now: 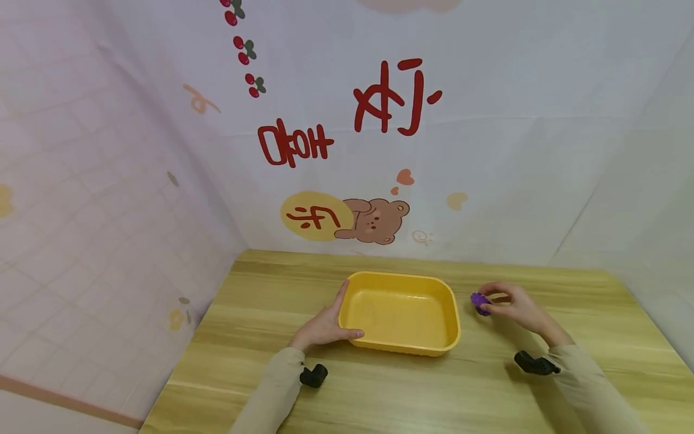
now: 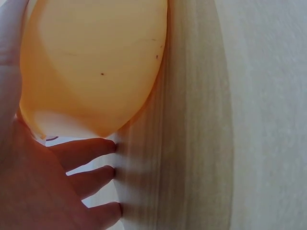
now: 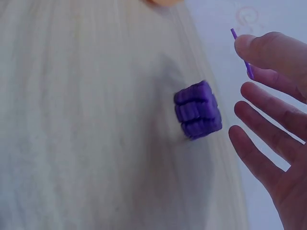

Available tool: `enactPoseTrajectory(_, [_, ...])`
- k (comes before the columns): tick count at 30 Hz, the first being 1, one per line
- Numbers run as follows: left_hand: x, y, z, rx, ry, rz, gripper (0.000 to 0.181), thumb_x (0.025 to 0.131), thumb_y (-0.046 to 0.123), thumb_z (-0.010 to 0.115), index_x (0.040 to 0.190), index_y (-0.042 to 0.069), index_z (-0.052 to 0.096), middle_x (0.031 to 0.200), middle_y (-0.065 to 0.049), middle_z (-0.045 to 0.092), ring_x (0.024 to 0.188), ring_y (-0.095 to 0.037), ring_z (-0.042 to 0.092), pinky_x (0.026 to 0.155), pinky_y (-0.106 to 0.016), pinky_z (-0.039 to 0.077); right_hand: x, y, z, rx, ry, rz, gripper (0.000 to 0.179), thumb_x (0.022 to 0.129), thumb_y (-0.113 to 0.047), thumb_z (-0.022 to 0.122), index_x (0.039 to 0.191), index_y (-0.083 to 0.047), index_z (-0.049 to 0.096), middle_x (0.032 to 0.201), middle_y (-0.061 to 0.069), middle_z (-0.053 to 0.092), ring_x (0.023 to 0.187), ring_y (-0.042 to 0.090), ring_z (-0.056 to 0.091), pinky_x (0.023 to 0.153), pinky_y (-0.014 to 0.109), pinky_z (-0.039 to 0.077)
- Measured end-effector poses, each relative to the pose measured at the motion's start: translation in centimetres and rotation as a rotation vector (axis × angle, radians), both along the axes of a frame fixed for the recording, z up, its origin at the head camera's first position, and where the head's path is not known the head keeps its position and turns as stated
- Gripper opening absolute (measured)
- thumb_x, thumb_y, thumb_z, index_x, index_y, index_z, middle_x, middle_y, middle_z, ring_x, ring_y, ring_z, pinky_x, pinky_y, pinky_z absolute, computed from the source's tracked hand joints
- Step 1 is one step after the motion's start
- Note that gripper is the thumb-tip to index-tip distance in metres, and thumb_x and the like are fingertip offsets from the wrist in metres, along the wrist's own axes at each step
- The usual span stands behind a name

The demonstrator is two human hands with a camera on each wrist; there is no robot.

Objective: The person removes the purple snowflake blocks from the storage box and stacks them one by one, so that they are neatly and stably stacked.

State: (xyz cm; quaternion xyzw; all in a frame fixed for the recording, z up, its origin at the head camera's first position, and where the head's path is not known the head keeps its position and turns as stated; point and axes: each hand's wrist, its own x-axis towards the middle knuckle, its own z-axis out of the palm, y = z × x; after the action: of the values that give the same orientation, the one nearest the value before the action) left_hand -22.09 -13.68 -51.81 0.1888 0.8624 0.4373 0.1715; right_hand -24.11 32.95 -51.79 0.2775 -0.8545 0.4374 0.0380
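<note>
My left hand (image 1: 322, 325) lies at the near left corner of a yellow plastic tub (image 1: 401, 351), its thumb along the front rim and its fingers beside the left wall. In the left wrist view those fingers are straight and spread just under the tub's curved side. To the right of the tub, my right hand (image 1: 512, 307) pinches a thin purple disc (image 3: 250, 72) between thumb and forefinger, seen edge-on in the right wrist view. The other fingers are extended. Close by on the table stands a small stack of purple notched discs (image 3: 196, 111).
The wood-grain table (image 1: 401, 392) runs back to a white printed wall cloth (image 1: 504, 150). A second stretch of cloth (image 1: 108, 241) borders the table's left edge. Black wrist cameras sit on both sleeves, the right one (image 1: 535, 363) over the table.
</note>
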Motion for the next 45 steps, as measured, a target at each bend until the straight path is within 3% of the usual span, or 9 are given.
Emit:
enactPoseTrajectory(5, [-0.2, 0.1, 0.0, -0.016, -0.007, 0.000, 0.119, 0.079, 0.043, 0.079, 0.155, 0.025, -0.011, 0.144, -0.020, 0.042, 0.102, -0.022, 0.055, 0.102, -0.047, 0.039, 0.1, 0.8, -0.9, -0.111, -0.023, 0.009, 0.028, 0.082, 0.011, 0.069, 0.110, 0.011, 0.062, 0.109, 0.026, 0.061, 0.100, 0.013, 0.062, 0.083, 0.036, 0.054])
enactPoseTrajectory(11, [-0.2, 0.2, 0.1, -0.006, 0.000, -0.007, 0.118, 0.080, 0.042, 0.078, 0.155, 0.022, -0.010, 0.137, -0.019, 0.049, 0.097, -0.020, 0.056, 0.100, -0.044, 0.041, 0.4, 1.8, -1.9, -0.193, -0.062, -0.015, 0.028, 0.083, 0.012, 0.068, 0.110, 0.014, 0.061, 0.119, -0.007, 0.058, 0.104, 0.009, 0.061, 0.083, 0.026, 0.052])
enactPoseTrajectory(13, [-0.1, 0.3, 0.1, -0.001, 0.000, -0.007, 0.118, 0.079, 0.043, 0.078, 0.155, 0.022, -0.010, 0.136, -0.018, 0.050, 0.096, -0.020, 0.056, 0.100, -0.043, 0.042, 0.4, 2.2, -2.1, -0.193, -0.090, -0.024, 0.029, 0.084, 0.010, 0.069, 0.111, 0.014, 0.060, 0.120, -0.011, 0.056, 0.103, 0.011, 0.062, 0.082, 0.024, 0.052])
enactPoseTrajectory(15, [0.0, 0.3, 0.1, 0.008, -0.004, -0.006, 0.118, 0.079, 0.042, 0.079, 0.155, 0.022, -0.010, 0.133, -0.018, 0.051, 0.095, -0.021, 0.057, 0.099, -0.043, 0.042, 0.3, 2.5, -2.3, -0.195, -0.125, -0.030, 0.030, 0.084, 0.008, 0.069, 0.112, 0.013, 0.060, 0.121, -0.003, 0.058, 0.102, 0.013, 0.063, 0.080, 0.024, 0.053])
enactPoseTrajectory(20, [0.0, 0.2, -0.1, 0.021, -0.007, -0.001, 0.118, 0.080, 0.040, 0.079, 0.155, 0.024, -0.010, 0.132, -0.017, 0.053, 0.093, -0.021, 0.057, 0.099, -0.042, 0.042, -0.1, 2.5, -2.7, -0.178, -0.166, -0.015, 0.032, 0.084, 0.006, 0.070, 0.113, 0.014, 0.059, 0.116, 0.032, 0.055, 0.099, 0.018, 0.065, 0.077, 0.026, 0.054])
enactPoseTrajectory(22, [0.0, 0.2, -0.1, 0.015, -0.006, 0.002, 0.118, 0.079, 0.042, 0.079, 0.155, 0.025, -0.010, 0.136, -0.018, 0.050, 0.095, -0.021, 0.056, 0.099, -0.043, 0.042, -0.2, 2.5, -2.7, -0.175, -0.175, -0.001, 0.032, 0.084, 0.008, 0.069, 0.113, 0.015, 0.058, 0.115, 0.037, 0.053, 0.099, 0.017, 0.065, 0.076, 0.026, 0.055])
enactPoseTrajectory(31, [0.1, 0.1, -0.3, 0.014, 0.017, 0.002, 0.121, 0.077, 0.049, 0.079, 0.155, 0.025, -0.009, 0.137, -0.020, 0.049, 0.098, -0.023, 0.055, 0.098, -0.047, 0.041, -0.5, 2.6, -2.9, -0.156, -0.168, 0.021, 0.030, 0.085, 0.007, 0.069, 0.113, 0.012, 0.059, 0.112, 0.034, 0.055, 0.098, 0.014, 0.065, 0.074, 0.027, 0.055])
enactPoseTrajectory(45, [0.1, 0.1, -0.2, 0.051, 0.003, -0.004, 0.120, 0.078, 0.045, 0.079, 0.155, 0.024, -0.009, 0.139, -0.020, 0.047, 0.099, -0.022, 0.055, 0.100, -0.044, 0.041, -0.4, 2.5, -3.0, -0.147, -0.141, 0.029, 0.030, 0.083, 0.008, 0.070, 0.111, 0.013, 0.060, 0.109, 0.033, 0.057, 0.097, 0.018, 0.065, 0.078, 0.023, 0.054])
